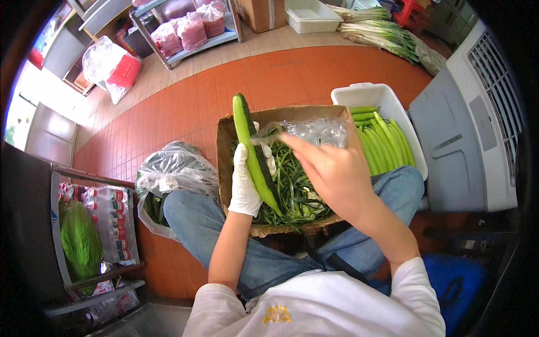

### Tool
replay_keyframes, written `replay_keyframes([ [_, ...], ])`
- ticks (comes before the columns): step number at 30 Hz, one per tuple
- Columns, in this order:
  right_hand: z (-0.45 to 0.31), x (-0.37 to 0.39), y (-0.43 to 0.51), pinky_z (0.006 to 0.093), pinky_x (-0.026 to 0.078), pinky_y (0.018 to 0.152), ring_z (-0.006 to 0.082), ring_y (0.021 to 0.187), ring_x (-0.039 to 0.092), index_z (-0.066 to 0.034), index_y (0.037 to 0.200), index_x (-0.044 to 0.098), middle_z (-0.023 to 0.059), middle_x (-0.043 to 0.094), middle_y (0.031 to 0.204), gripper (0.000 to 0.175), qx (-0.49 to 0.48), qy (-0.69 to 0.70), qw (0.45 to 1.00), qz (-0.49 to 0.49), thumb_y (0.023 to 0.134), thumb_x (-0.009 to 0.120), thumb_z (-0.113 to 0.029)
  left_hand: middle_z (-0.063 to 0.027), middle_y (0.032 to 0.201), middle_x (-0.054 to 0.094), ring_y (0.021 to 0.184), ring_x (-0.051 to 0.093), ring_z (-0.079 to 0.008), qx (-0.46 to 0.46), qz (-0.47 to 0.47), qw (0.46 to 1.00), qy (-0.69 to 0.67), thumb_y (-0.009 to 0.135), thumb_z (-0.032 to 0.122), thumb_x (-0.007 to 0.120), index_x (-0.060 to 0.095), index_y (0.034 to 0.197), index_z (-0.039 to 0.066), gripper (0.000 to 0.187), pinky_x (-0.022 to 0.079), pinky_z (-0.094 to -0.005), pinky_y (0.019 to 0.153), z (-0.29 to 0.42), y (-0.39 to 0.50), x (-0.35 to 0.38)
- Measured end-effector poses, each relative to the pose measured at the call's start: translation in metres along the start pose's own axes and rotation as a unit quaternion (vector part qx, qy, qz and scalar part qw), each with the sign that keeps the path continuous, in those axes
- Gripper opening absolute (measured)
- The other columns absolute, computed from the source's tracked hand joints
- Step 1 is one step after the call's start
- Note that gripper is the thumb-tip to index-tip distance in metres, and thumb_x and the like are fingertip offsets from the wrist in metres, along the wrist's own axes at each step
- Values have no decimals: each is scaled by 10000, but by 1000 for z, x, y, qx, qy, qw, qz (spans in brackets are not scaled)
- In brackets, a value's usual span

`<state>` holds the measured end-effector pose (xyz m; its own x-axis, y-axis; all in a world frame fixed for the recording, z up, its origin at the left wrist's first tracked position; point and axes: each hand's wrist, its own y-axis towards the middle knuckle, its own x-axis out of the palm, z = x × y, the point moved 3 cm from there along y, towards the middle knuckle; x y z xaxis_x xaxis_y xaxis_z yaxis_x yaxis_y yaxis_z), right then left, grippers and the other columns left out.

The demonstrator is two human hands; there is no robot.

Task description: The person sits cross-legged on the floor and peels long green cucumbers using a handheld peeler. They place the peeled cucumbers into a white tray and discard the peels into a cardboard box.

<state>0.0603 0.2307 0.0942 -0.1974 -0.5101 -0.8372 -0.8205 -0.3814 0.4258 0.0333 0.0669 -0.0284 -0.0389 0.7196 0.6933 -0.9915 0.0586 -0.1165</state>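
A long cucumber [248, 147], light green where peeled and dark on its right side, is held in my left hand [248, 183], which wears a white glove. My bare right hand [332, 168] grips a peeler [269, 137], blurred, its head against or close to the cucumber's upper middle. Beneath both hands stands a cardboard box [223, 168] with many dark green peel strips [290, 181] and crumpled clear plastic [320, 130]. To the right, peeled cucumbers [383, 143] lie in a white plastic tub [370, 92]. Dark unpeeled cucumbers [155, 208] show in a clear plastic bag [177, 172] at the left.
A grey and white appliance with a grille [459, 126] stands right of the tub. At the left is a rack [97, 269] with bottled drinks [113, 223] and a green bag [80, 240]. Beyond the red tiled floor are a metal shelf [202, 45], a white bin [313, 21] and leeks [379, 36].
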Motion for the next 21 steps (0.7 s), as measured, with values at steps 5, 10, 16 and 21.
replay_keyframes([
  [5, -6, 21, 46, 393, 494, 493, 284, 515, 604, -171, 1229, 635, 104, 579, 602, 360, 25, -86, 993, 76, 869, 643, -145, -21, 824, 535, 680, 525, -139, -62, 13, 995, -73, 966, 482, 502, 411, 1384, 108, 569, 465, -265, 611, -15, -3, 6],
  [10, -6, 40, 26, 403, 496, 471, 286, 492, 600, -158, 1235, 629, 105, 571, 579, 365, 24, -74, 997, -3, 871, 626, -134, -2, 787, 573, 690, 554, -132, -76, 80, 993, -37, 960, 525, 494, 568, 1022, 119, 418, 476, -261, 616, -15, 0, -7],
  [16, -12, 48, -56, 404, 483, 449, 273, 477, 591, -152, 1232, 632, 90, 572, 575, 361, -7, -23, 986, -164, 871, 624, -151, -14, 820, 569, 694, 563, -118, 30, 64, 997, -39, 968, 476, 512, 488, 1314, 129, 491, 488, -259, 613, 1, 14, -20],
  [21, 6, 53, -94, 427, 481, 461, 297, 487, 591, -160, 1149, 677, 102, 606, 623, 293, -6, -41, 923, -382, 859, 639, -174, -15, 794, 557, 674, 541, -120, 81, 17, 996, -31, 970, 468, 515, 460, 1336, 91, 528, 484, -250, 612, 9, 15, -17],
])
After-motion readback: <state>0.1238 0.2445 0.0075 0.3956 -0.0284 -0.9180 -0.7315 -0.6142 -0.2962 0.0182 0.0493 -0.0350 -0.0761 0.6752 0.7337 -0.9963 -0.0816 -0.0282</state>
